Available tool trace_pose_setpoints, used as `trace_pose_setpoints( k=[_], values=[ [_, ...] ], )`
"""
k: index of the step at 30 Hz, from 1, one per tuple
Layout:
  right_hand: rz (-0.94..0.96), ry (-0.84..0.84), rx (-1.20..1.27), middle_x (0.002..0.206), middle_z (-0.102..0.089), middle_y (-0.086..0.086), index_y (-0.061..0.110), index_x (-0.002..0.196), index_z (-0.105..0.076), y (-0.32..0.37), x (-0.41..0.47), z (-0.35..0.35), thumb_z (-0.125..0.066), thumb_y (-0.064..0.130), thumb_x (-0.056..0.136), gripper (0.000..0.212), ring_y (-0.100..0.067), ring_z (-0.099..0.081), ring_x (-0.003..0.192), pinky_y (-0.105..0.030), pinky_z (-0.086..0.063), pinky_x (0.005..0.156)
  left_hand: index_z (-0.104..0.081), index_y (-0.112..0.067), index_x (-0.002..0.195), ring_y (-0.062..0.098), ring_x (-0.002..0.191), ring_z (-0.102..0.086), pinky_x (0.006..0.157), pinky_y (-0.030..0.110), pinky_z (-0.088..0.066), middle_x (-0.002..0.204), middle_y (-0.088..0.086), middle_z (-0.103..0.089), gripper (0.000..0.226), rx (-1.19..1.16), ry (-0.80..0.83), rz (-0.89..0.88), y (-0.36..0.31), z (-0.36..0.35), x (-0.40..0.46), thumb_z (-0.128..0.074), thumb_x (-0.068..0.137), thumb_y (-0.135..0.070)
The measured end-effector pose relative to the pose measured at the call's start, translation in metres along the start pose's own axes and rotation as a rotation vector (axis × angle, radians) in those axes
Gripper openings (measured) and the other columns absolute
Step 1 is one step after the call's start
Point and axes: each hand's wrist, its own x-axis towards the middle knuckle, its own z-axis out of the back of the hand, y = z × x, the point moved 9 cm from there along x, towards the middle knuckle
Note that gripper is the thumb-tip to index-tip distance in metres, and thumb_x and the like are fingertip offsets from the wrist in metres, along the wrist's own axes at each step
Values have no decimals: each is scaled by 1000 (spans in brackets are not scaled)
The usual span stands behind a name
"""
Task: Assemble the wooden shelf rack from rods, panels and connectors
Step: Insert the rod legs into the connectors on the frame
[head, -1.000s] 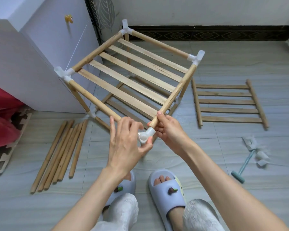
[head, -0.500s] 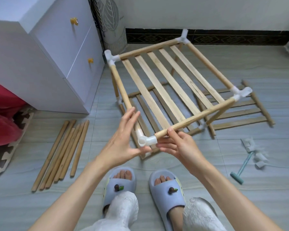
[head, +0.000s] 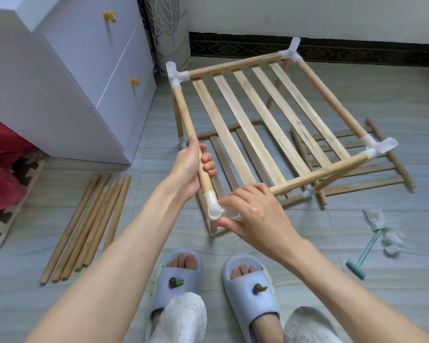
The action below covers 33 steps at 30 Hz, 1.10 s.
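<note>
On the tiled floor (head: 357, 305) in the head view, a person stands in slippers (head: 250, 293) over a partly built rack (head: 265, 120). The left hand (head: 190, 167) is wrapped round the left rod (head: 188, 127) of the top frame, fingers curled over it just above the near connector (head: 214, 209). The right hand (head: 255, 214) covers the near end of the near rod (head: 320, 173), with the thumb and fingertips pinching that same white connector from the right side. The rack is held tilted, its near corner lifted between the hands, and its slats (head: 258, 125) run from near to far across the frame. White connectors also cap the far-left corner (head: 175, 73), the far corner (head: 291, 49) and the right corner (head: 379, 146). Legs run down from the corners to a lower slatted shelf (head: 221, 157) at floor level. A loose panel (head: 372, 169) lies flat on the floor to the right, partly under the rack. A bundle of spare rods (head: 84, 226) lies on the floor to the left, well apart from the rack. At the right, a small teal mallet (head: 362, 253) lies beside a few loose connectors (head: 382, 224). A white cabinet (head: 72, 70) with amber knobs stands at the far left, with red fabric (head: 0, 157) and a foam mat (head: 8, 206) near its base.
</note>
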Motion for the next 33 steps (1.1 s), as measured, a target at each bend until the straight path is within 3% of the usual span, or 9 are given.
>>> trace_pose_setpoints(
  k=[3, 10, 13, 17, 19, 22, 26, 29, 33],
  values=[
    [24, -32, 24, 70, -62, 4, 15, 79, -67, -1, -2, -2, -52, 52, 83, 40, -20, -58, 66, -31, -40, 68, -34, -15, 77, 7, 34, -27, 37, 15, -27, 45, -5, -29, 36, -56, 35, -11, 4, -1, 3, -27, 102, -40],
    [-27, -4, 60, 76, -65, 10, 21, 84, -69, -3, 3, -7, -44, 58, 85, 45, -19, -53, 79, -33, -32, 78, -32, -15, 78, 7, 36, -28, 38, 17, -28, 46, -6, -29, 35, 31, 22, -49, 1, 6, 5, -24, 103, -39],
    [-88, 9, 91, 77, -65, 10, 23, 87, -71, -7, 1, -5, -49, 57, 82, 41, -19, -54, 81, -32, -33, 74, -39, -15, 83, 9, 49, -38, 50, 20, -37, 54, -5, -40, 30, 208, 46, -77, 0, 5, -2, -28, 103, -35],
    [-83, 41, 34, 79, -65, 8, 23, 97, -70, -8, 0, -6, -52, 47, 84, 33, -20, -57, 82, -32, -36, 75, -52, -17, 90, 9, 68, -48, 66, 21, -41, 75, -4, -50, 20, 627, 146, -90, 20, 13, -28, -46, 97, -35],
    [-81, 62, 44, 86, -66, 7, 21, 102, -68, -10, -3, -7, -52, 43, 86, 32, -18, -58, 86, -31, -34, 82, -56, -19, 91, 10, 78, -54, 73, 25, -45, 82, -5, -55, 18, 618, 195, -26, 34, 23, -44, -52, 93, -36],
    [-128, 107, 148, 93, -68, 6, 16, 102, -65, -14, -6, -10, -49, 41, 88, 33, -12, -59, 89, -26, -30, 92, -58, -20, 85, 16, 87, -54, 71, 25, -48, 89, 0, -59, 20, 519, 204, 41, 41, 34, -57, -55, 88, -39],
    [-207, 113, 280, 84, -67, 7, 14, 95, -65, -22, -6, -9, -52, 46, 84, 36, -4, -52, 86, -22, -30, 89, -63, -15, 100, 18, 77, -58, 73, 28, -52, 91, 2, -60, 45, 462, 216, 191, 55, 33, -63, -55, 75, -52],
    [-216, 130, 286, 82, -65, 8, 15, 93, -65, -25, -7, -12, -52, 48, 83, 37, -4, -54, 84, -24, -31, 88, -59, 1, 113, 24, 80, -59, 89, 37, -51, 88, 8, -60, 57, 434, 259, 206, 62, 27, -63, -45, 88, -48],
    [-203, 134, 288, 81, -64, 8, 14, 93, -65, -25, -9, -13, -52, 47, 84, 37, -5, -55, 82, -25, -33, 87, -61, 0, 98, 24, 80, -58, 95, 36, -47, 85, 10, -61, 50, 467, 285, 138, 61, 25, -61, -37, 93, -44]
  ],
)
